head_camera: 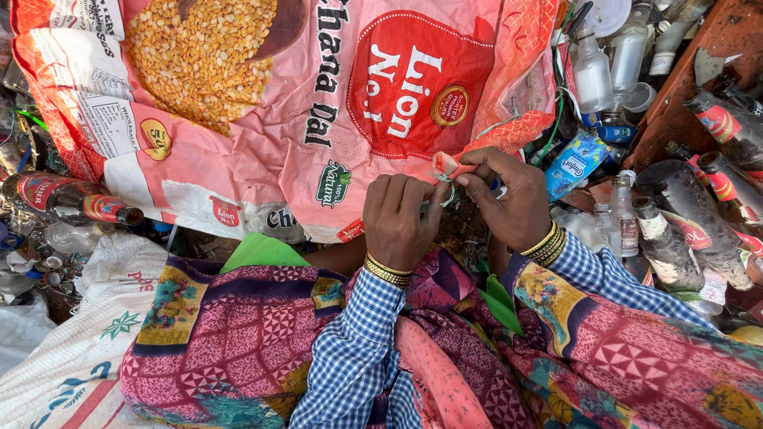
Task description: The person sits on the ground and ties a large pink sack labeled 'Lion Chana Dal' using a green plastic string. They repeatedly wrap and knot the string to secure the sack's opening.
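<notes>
Sack corner [445, 165]: a bunched pink-orange tip of the big woven sack [262, 103], which lies spread out ahead of the person, its bulk up and to the left of the hands. The corner sits right between both hands, at fingertip level, just above the lap.

Left hand [397, 218]: fingers curled in, tips pinching at the corner from the left. Right hand [513, 202]: thumb and forefinger closed narrow on the same tip from the right. Both about equally near; right looks to have the firmer pinch.

A thin pale string [447, 195] seems to loop under the tip, but it is too small to be sure.

Around: glass bottles [683, 214] heaped to the right, a white sack [71, 349] lower left, patterned cloth [238, 349] over the lap.
</notes>
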